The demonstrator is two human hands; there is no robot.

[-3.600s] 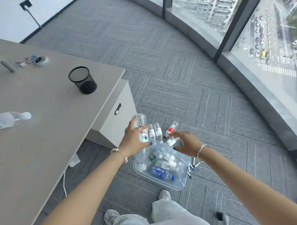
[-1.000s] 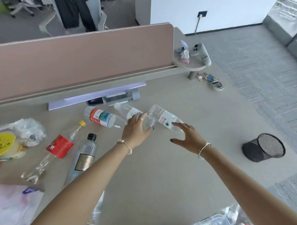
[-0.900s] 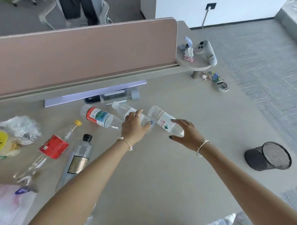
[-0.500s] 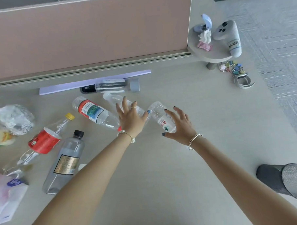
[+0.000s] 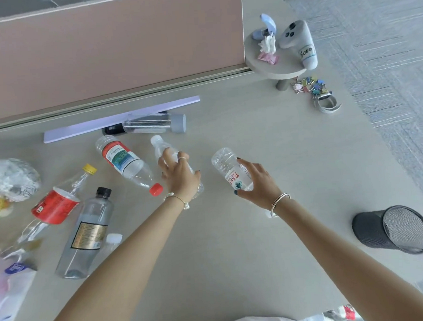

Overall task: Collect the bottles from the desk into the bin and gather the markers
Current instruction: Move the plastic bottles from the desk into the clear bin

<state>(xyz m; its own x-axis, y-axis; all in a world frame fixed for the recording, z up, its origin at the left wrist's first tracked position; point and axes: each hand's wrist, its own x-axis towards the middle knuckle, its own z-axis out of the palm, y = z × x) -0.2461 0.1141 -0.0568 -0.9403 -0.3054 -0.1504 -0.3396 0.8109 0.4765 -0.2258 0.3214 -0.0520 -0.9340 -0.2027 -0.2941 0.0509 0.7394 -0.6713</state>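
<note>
Both hands work at the centre of the frame, over the pale bench (image 5: 270, 254). The left hand (image 5: 181, 177) is wrapped around a clear bottle with a white cap (image 5: 160, 144), which lies slanted with its cap toward the upper left; the fingers curl over its body and hide most of it. The right hand (image 5: 257, 182) grips a short clear bottle with a red-and-white label (image 5: 227, 167), thumb on the near side and fingers on the far side (whether it is off the surface I cannot tell).

Just left of the left hand lies a red-capped bottle (image 5: 127, 162) with a teal label, cap pointing lower right. Further left lie a yellow-capped bottle with a red label (image 5: 56, 207) and a black-capped bottle with a gold label (image 5: 86, 235), both on their sides. Above them, against a lilac strip (image 5: 121, 119), rests a clear tumbler with a grey end (image 5: 153, 124). A crumpled plastic bag (image 5: 12, 178) sits at the left edge.

At the lower right a black mesh cup (image 5: 393, 230) lies tipped over. In the upper right, a small round shelf (image 5: 274, 69) carries a grey controller (image 5: 300, 42), with coloured binder clips (image 5: 309, 85) below it.
</note>
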